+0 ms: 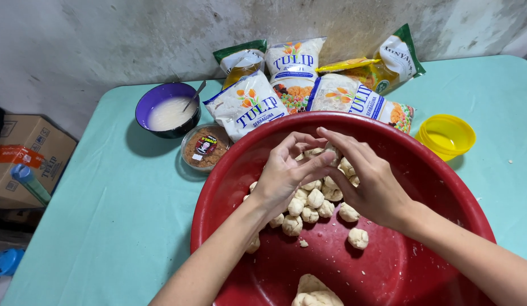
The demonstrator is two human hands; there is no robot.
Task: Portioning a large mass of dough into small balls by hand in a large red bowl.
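A small piece of dough (315,152) sits pinched between the fingertips of both hands above the middle of one large red basin (399,266), which fills the near edge of the table (105,215). The left hand (283,173) curls its fingers around the piece from one side, and the right hand (368,181) presses its thumb and forefinger against it from the other. Beneath them lies a heap of roughly fifteen rolled dough balls (314,199), with one larger uncut lump of dough (314,290) at the basin's near rim. Toward the far edge lie three white flour bags (249,107) and two pouches of cooking oil (388,65). One purple bowl (167,109) with a spoon stands at the far left, one small clear tub (205,147) of brown filling beside it, and one yellow bowl (446,136) at the right.
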